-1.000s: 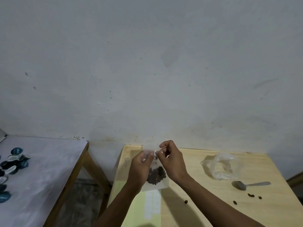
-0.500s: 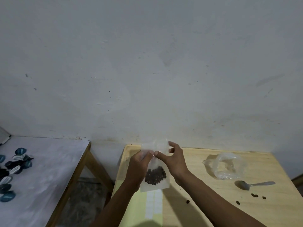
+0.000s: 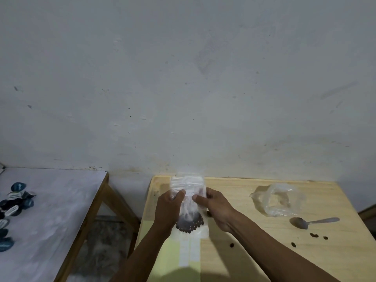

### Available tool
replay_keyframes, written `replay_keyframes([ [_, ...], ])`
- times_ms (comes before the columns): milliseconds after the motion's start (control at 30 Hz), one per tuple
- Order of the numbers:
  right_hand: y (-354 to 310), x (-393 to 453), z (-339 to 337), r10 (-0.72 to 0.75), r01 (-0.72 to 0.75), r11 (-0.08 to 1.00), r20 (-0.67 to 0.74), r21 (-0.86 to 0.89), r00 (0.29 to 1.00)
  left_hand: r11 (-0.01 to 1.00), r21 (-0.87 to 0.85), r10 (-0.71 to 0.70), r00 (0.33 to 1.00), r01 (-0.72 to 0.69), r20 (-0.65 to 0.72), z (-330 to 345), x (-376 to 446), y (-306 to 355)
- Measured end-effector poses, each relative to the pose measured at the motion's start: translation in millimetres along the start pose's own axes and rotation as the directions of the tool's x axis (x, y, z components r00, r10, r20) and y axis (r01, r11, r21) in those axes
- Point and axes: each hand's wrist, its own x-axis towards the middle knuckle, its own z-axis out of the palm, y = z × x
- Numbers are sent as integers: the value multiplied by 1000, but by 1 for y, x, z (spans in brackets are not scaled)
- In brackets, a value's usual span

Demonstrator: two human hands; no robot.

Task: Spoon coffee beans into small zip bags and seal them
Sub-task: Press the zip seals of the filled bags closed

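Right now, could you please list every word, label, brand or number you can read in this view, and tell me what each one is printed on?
None can be read.
Blue pods on the white table: pale marks on the lids, too small and blurred to read.
Zip bag, held by left hand and right hand: faint marks near the middle, unreadable.
Label sheet on the wooden table: its stickers look blank.
Spoon and loose plastic bag: no print visible.
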Motion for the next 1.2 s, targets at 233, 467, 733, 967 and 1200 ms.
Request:
replay_keyframes([
  [233,31,2,-11,177,-174,979,19,-110,984,983,-12,-182,981,183,63,3,7,-20],
  [467,37,26,-6,211,-201,977,-222,65,952,963,93,-263,954,252,146,9,14,-40],
  [733,33,53,6,181,-193,981,-230,-29,956,952,222,-228,972,210,59,15,39,-44],
  [967,31,62,8,135,-159,981,-188,-115,973,948,292,-144,989,128,34,22,44,-37],
  [1200,37,74,1,152,-190,955,-173,-229,973,956,279,-114,992,96,50,19,43,-41],
])
